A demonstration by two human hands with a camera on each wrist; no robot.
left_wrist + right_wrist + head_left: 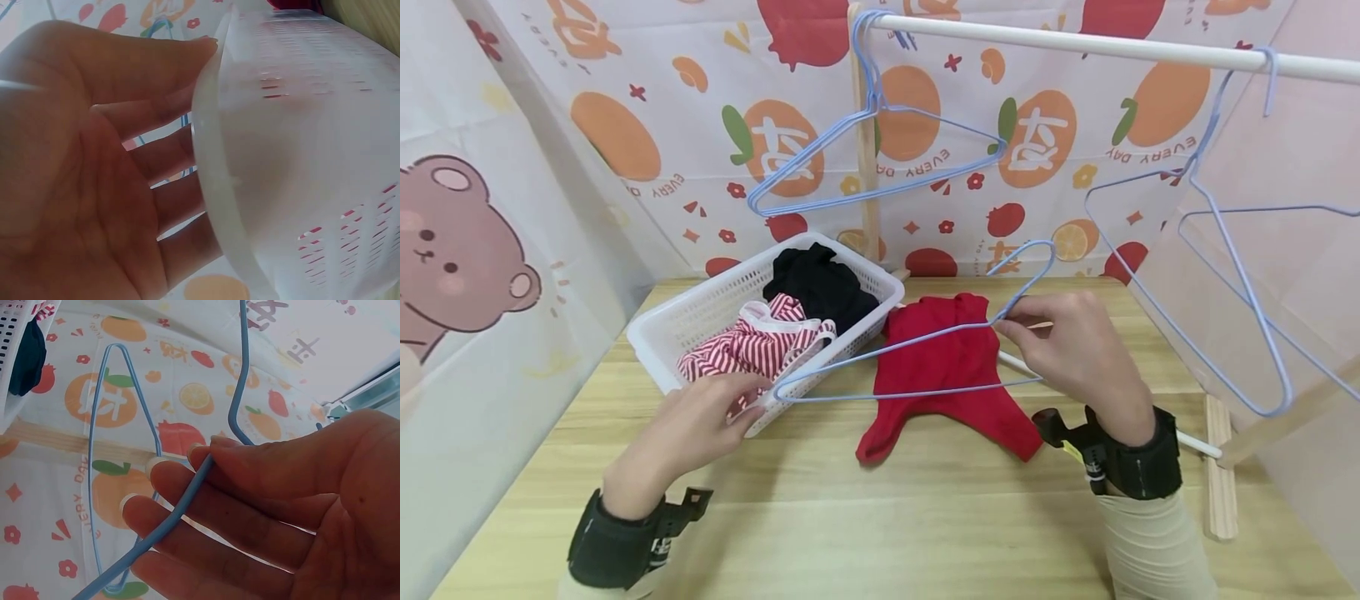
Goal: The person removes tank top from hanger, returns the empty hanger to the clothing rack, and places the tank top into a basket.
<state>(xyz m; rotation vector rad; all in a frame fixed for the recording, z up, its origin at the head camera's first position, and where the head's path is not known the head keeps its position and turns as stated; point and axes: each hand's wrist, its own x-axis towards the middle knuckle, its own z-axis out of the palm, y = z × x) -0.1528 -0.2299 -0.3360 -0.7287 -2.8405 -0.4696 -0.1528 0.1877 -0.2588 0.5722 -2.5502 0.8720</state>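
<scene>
My left hand (700,425) grips the rim of a white plastic basket (275,150) at its near corner, thumb outside and fingers inside. A red-and-white striped garment (741,346) and a black garment (820,279) lie crumpled in the basket. With the thumb and fingers of my right hand (1078,350) I pinch a light blue wire hanger (181,508) near the base of its hook. The hanger is held over a red sleeveless top (940,367) spread on the table, and its left end is close to my left hand.
A white rod (1075,43) runs across above the table. Several blue hangers (827,137) hang at its left end, more blue hangers (1247,283) at its right. A wooden stand foot (1221,500) sits at the right. Printed cloth surrounds the wooden table (880,533).
</scene>
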